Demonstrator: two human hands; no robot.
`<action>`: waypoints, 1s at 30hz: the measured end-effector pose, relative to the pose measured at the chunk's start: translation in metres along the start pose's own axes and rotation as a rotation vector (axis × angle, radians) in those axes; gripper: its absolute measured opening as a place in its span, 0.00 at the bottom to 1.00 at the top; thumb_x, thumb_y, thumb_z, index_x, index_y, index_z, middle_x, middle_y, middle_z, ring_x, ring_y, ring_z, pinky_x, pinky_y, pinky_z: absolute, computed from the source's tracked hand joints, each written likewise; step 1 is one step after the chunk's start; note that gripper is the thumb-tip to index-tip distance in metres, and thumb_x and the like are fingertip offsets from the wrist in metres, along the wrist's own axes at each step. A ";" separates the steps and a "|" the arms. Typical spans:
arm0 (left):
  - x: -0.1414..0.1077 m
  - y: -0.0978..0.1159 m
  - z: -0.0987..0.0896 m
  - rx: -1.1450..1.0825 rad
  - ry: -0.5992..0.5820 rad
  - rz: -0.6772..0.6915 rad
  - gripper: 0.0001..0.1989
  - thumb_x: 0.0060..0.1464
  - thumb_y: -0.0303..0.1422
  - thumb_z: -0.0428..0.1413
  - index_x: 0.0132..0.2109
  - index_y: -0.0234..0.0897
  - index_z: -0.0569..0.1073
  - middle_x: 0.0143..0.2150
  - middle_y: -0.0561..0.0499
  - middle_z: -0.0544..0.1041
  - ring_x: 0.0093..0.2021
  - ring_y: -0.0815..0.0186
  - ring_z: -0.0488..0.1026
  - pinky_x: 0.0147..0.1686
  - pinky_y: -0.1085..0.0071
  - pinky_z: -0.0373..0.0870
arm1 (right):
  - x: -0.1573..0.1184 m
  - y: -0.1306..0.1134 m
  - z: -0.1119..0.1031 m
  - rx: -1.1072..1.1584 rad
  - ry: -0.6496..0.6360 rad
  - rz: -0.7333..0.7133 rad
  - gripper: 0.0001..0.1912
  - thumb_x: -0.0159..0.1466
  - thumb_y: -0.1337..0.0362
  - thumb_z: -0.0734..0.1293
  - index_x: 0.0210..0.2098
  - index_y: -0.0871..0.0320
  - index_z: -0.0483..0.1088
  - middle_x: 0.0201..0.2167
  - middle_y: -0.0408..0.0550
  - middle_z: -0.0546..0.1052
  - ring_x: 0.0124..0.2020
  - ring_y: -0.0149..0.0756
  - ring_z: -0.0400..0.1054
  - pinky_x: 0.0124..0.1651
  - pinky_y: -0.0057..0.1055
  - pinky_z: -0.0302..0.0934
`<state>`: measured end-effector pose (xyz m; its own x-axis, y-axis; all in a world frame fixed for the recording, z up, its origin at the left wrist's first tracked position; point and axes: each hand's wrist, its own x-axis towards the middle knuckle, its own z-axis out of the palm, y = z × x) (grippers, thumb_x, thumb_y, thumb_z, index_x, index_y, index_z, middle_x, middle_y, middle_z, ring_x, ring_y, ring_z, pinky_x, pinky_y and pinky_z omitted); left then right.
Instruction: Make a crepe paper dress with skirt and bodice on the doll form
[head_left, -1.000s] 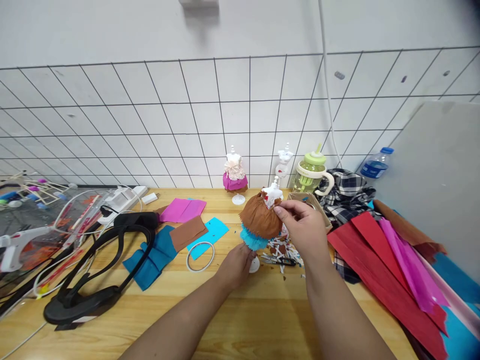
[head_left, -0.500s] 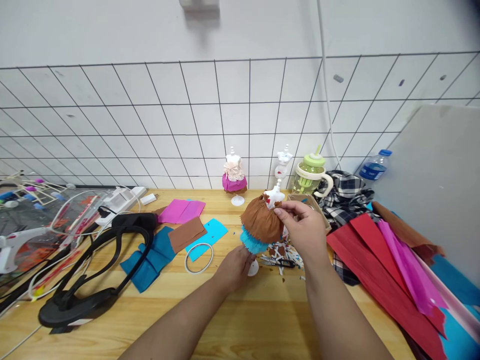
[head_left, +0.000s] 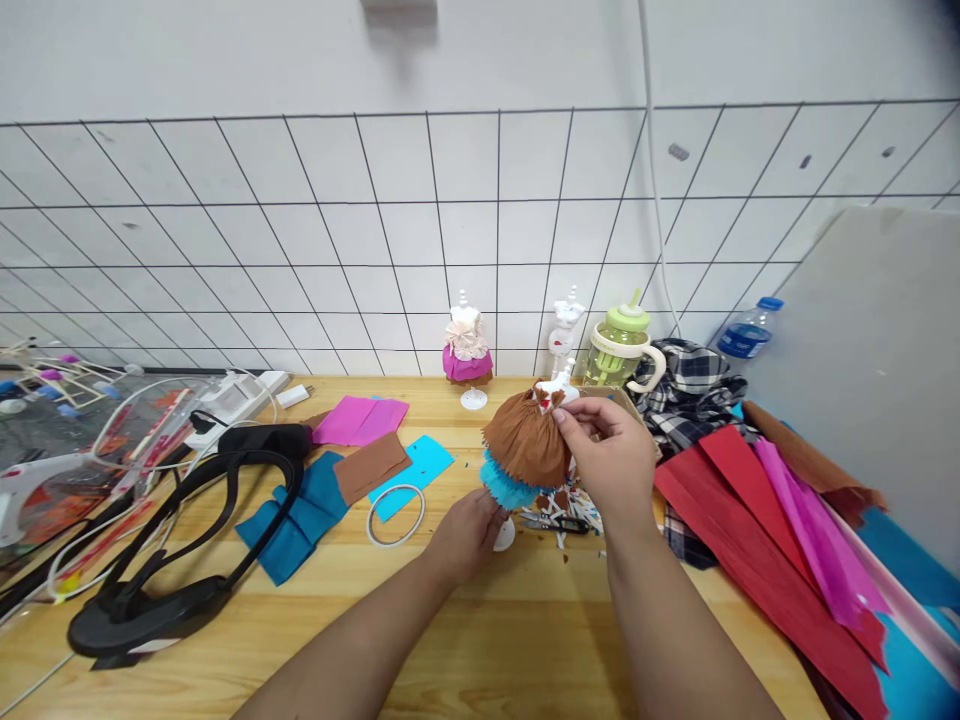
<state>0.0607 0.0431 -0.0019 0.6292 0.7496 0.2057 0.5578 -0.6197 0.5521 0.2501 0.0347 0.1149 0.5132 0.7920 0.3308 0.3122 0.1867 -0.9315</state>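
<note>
A small white dress form (head_left: 564,385) leans to the right, wearing a gathered brown crepe paper skirt (head_left: 523,440) over a blue frilled layer (head_left: 508,487). My left hand (head_left: 466,535) is closed around its stand beneath the skirt; the grip is partly hidden. The round white base (head_left: 505,535) shows beside those fingers. At the bodice, my right hand (head_left: 616,450) pinches the edge of the brown paper between thumb and fingers. A red patch and small brown pieces show on the chest front.
Scissors (head_left: 555,523) lie among paper scraps (head_left: 574,500). Behind stand a dressed form (head_left: 466,350), another white form (head_left: 564,330) and a green-lidded cup (head_left: 622,350). A white ring (head_left: 395,515), coloured papers (head_left: 373,467) and a black headset frame (head_left: 142,610) lie left; red paper (head_left: 772,560) lies right.
The dress form has tipped a little further right, its neck shifting right. My right hand stays at the bodice, and my left hand keeps its hold below.
</note>
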 end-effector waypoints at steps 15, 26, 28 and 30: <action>0.000 -0.001 0.001 -0.007 0.021 -0.027 0.16 0.66 0.36 0.40 0.40 0.37 0.71 0.35 0.46 0.74 0.38 0.61 0.71 0.38 0.66 0.66 | -0.003 -0.001 0.001 -0.107 0.053 -0.112 0.10 0.56 0.57 0.69 0.32 0.58 0.76 0.21 0.41 0.71 0.23 0.31 0.62 0.28 0.28 0.56; 0.000 -0.003 0.002 0.014 0.019 -0.003 0.16 0.66 0.36 0.40 0.40 0.37 0.71 0.36 0.45 0.75 0.39 0.60 0.71 0.38 0.66 0.67 | -0.004 -0.001 0.001 -0.099 0.062 -0.107 0.10 0.57 0.58 0.70 0.32 0.58 0.76 0.23 0.43 0.74 0.25 0.32 0.64 0.31 0.29 0.58; 0.000 -0.003 0.001 0.017 0.020 -0.003 0.16 0.66 0.35 0.40 0.40 0.37 0.71 0.36 0.45 0.75 0.38 0.60 0.71 0.37 0.66 0.67 | -0.003 -0.001 0.001 -0.112 0.063 -0.103 0.10 0.57 0.57 0.70 0.32 0.58 0.76 0.24 0.43 0.74 0.25 0.32 0.64 0.31 0.29 0.58; 0.000 -0.003 0.001 0.018 0.021 -0.002 0.16 0.65 0.35 0.40 0.40 0.37 0.72 0.37 0.44 0.75 0.38 0.60 0.71 0.37 0.66 0.67 | -0.002 0.000 0.001 -0.126 0.063 -0.097 0.10 0.57 0.57 0.69 0.32 0.58 0.76 0.23 0.43 0.74 0.25 0.32 0.63 0.31 0.29 0.58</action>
<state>0.0596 0.0442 -0.0043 0.6165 0.7556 0.2213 0.5690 -0.6219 0.5380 0.2481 0.0332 0.1143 0.5233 0.7352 0.4307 0.4585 0.1831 -0.8696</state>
